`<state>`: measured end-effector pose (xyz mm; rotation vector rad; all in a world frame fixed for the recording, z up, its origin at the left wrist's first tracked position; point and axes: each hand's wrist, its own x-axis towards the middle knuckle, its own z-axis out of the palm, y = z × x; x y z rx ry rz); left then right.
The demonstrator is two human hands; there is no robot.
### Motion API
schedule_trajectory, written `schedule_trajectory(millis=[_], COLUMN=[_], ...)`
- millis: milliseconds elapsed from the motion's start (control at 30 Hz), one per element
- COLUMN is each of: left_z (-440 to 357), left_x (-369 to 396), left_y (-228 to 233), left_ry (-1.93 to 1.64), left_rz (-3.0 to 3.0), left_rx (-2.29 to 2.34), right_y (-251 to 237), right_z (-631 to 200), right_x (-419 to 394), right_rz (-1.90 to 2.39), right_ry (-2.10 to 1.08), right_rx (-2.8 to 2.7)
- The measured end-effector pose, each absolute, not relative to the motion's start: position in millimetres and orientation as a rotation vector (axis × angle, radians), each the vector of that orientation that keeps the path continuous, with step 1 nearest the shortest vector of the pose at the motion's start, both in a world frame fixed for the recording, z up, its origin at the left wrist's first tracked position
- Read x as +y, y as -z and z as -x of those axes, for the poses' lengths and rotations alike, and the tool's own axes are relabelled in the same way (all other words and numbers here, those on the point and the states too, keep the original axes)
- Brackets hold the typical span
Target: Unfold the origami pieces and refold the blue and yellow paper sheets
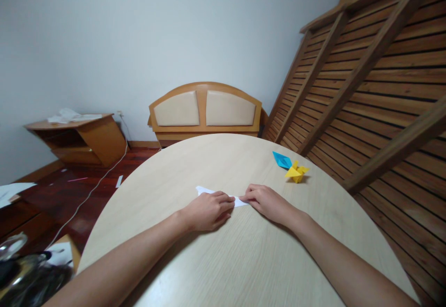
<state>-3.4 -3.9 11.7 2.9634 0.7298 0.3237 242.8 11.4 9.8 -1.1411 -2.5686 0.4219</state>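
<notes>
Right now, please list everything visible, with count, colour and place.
table: 1, pale wood, centre
white paper: 1, white, mid-table
blue origami: 1, blue, table's far right
yellow origami: 1, yellow, beside it
headboard: 1, brown-cream, beyond table
slatted frame: 1, brown, right
cabinet: 1, brown, left
white things: uncounted, white, cabinet top
floor: 1, dark red, left
cable: 1, white, left floor
walls: uncounted, pale, background
clutter: uncounted, mixed, lower left
left hand: 1, bare, on white paper
right hand: 1, bare, on white paper

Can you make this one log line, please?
left hand: on folded white paper; right hand: touching its right end; nearby: blue folded-paper shape, yellow folded-paper figure; surface: round pale wood-grain table
</notes>
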Motion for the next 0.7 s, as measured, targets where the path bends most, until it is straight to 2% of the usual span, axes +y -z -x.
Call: schedule_trajectory(millis=[333,700], left_z=[3.6,3.9], left_x=[-0.4,3.9], left_y=[-6.1,-2.3], left_ry=[-0.413,-0.438], left_rz=[-2.962,-2.968], left_rx=[0.709,0.698], right_y=[-18.0,-37.7], right_z=[-265.5,-262.0], right_x=[15.5,0.0], right_rz=[1.153,1.465], right_ry=[-0.451,-0.226], right_rx=[-2.64,-2.681])
